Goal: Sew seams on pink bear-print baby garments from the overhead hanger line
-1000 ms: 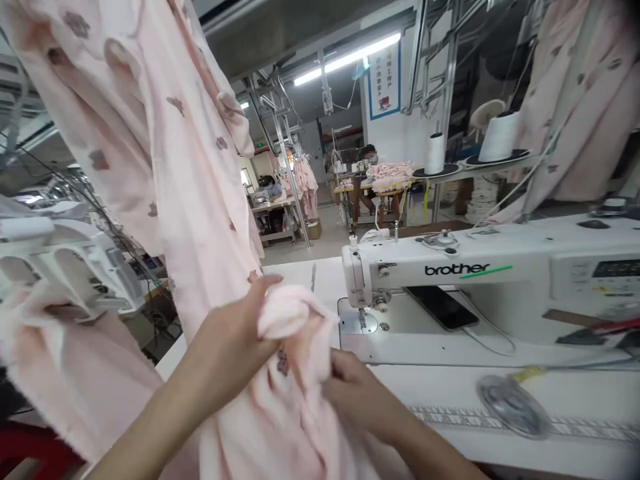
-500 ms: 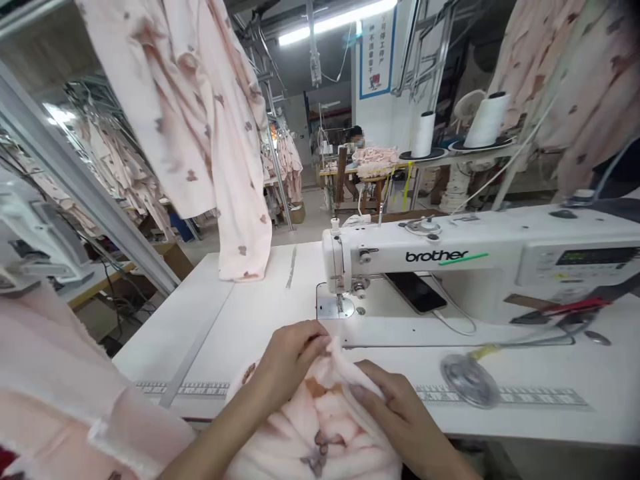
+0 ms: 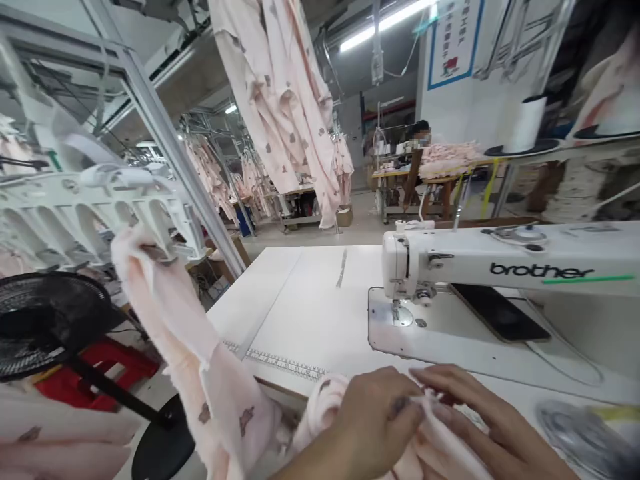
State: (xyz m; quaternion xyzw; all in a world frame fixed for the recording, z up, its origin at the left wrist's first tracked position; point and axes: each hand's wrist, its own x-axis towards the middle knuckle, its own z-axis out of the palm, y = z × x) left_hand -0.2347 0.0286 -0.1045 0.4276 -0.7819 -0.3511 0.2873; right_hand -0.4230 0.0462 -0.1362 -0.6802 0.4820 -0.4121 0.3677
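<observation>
Far left: black fan (image 3: 45,320) on a stand, red stool (image 3: 95,373) under it. Above it, a white clip rack (image 3: 100,207). 1 end of the pink cloth (image 3: 200,373) hangs from the rack, so the length drapes down past the bench (image 3: 310,300) edge and does not pile on the floor. The cloth is pale pink with small brown bear prints, and its edges are raw.

Centre: a printed ruler strip (image 3: 275,360) runs along the bench front. More pink hanging garments (image 3: 285,100) hang overhead behind.

Bottom centre: the other end of the cloth is bunched at the near bench edge, under both hands. The left hand (image 3: 375,420) has its grip closed, fingers curled over the bunch, probably to hold the bulk down. The right hand (image 3: 480,413) touches the left. Its fingers are long and flat, and the grip pinches a fold of the same cloth, probably to keep the edge lined up.

Right: a white sewing machine (image 3: 500,267) with its needle end near the hands but no cloth under it. A phone (image 3: 500,313) lies on the machine bed behind the needle, out of the cloth's way. 1 thread cone (image 3: 525,123) stands on a stand above. A person (image 3: 420,133) sits at a far table, well apart.
</observation>
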